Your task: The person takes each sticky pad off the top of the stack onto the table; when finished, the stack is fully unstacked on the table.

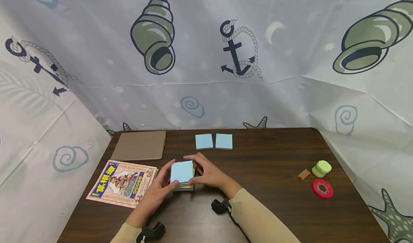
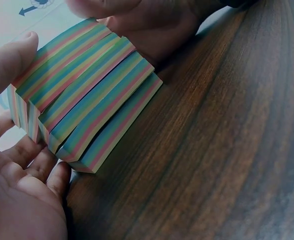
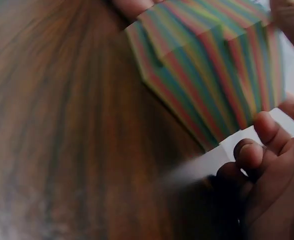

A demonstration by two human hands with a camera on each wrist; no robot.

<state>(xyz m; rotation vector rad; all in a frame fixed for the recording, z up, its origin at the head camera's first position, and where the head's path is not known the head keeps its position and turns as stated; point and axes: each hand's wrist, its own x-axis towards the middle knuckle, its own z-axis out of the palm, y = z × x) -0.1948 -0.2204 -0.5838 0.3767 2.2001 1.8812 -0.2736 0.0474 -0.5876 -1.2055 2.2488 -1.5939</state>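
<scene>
Dark wood table carries everything; its near edge lies just below the note block, with open room to that block's right. Both hands clasp the rainbow-edged block, which rests on the table: left hand curled round one side, right hand round the other. The step in hand looks like peeling a top sheet. Two blue notes lie beyond the block.

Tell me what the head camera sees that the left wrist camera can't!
Only the head view shows two blue notes, a comic book, a brown folder, a red tape roll and a green tape roll. Only the left wrist view shows the paper pad's rainbow-striped, stepped side. Both show the left hand and right hand holding that pad on the dark wooden table.
</scene>
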